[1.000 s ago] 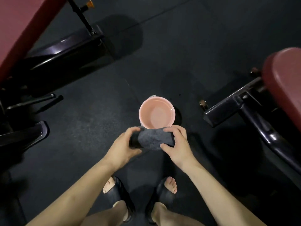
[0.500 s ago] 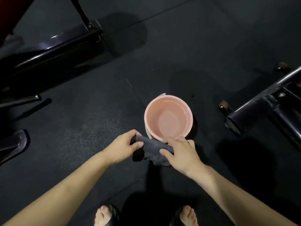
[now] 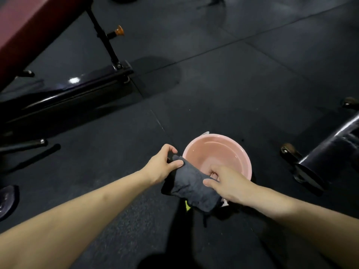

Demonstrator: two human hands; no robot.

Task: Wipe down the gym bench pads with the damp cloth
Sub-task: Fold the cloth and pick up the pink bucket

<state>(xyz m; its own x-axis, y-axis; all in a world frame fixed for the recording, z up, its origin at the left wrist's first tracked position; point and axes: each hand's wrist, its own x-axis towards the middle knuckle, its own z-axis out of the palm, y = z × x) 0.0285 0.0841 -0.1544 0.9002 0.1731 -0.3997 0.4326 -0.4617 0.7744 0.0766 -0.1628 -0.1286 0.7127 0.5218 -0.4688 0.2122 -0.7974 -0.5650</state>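
A dark grey cloth (image 3: 191, 184) is stretched between both hands just over the near rim of a pink basin (image 3: 229, 141) that stands on the black floor. My left hand (image 3: 162, 166) pinches the cloth's upper left end. My right hand (image 3: 225, 181) grips its lower right end, fingers curled over the basin's near edge. A maroon bench pad (image 3: 29, 30) slants across the top left on its black frame.
The black frame rail (image 3: 64, 94) of the left bench lies on the floor, with a support rod and an orange knob (image 3: 118, 31) above it. Another bench's black foot with a wheel (image 3: 289, 152) stands right of the basin. Dark rubber floor tiles spread between them.
The view has tilted up and closer to the basin; my feet have left the picture. Both hands have carried the cloth to the basin's near rim, and it hangs lower from the right hand.
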